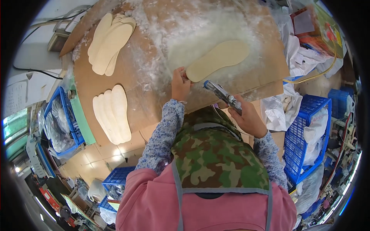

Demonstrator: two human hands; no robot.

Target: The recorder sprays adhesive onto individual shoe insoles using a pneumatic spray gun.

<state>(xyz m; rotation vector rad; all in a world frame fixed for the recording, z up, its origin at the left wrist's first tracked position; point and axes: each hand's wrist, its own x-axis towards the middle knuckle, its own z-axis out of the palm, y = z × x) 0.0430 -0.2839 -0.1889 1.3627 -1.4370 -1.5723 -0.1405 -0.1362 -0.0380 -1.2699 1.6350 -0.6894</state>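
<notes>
A cream insole lies slantwise on the cardboard-covered table, over a patch whitened with fibrous residue. My left hand pinches its near left end between the fingers. In my right hand is a silvery spray gun with a blue tip, angled toward the insole and apart from it. Part of its handle is hidden by my fingers. At the upper left of the table sits a pile of insoles. Below it, several more overlapping insoles are fanned out.
Blue plastic crates stand on both sides: a tall crate at right, a crate with plastic bags at left, and a low crate behind. A yellow hose runs past white crumpled bags at the table's right edge.
</notes>
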